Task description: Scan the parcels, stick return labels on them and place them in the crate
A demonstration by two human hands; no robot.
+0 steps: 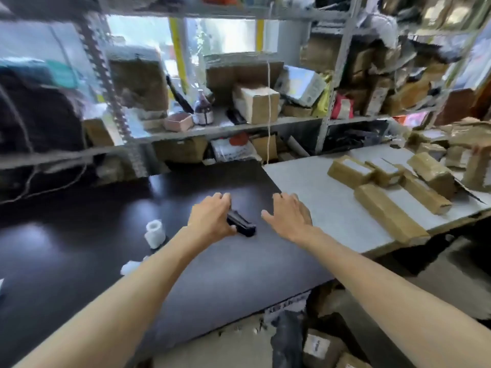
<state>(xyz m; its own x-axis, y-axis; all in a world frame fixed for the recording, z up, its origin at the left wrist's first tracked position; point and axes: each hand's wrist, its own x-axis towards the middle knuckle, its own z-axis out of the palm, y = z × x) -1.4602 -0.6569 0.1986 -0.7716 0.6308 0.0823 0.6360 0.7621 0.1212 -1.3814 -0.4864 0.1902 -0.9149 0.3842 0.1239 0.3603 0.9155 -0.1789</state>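
Head cam: left grip (pixel 210 216) clutches the scanner (pixel 243 225), right grip (pixel 289 213) released. I'd seat it firmly before aiming at the parcels (pixel 349 170) mid-right.

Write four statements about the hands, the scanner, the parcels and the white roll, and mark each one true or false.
1. The left hand grips the black handheld scanner on the glossy dark tabletop. True.
2. The brown tape-wrapped parcels lie on the pale grey table. True.
3. The right hand holds one of those parcels. False: it holds nothing, and its fingers are spread.
4. The small white roll stands to the right of the scanner. False: it stands to the scanner's left, on the dark tabletop.
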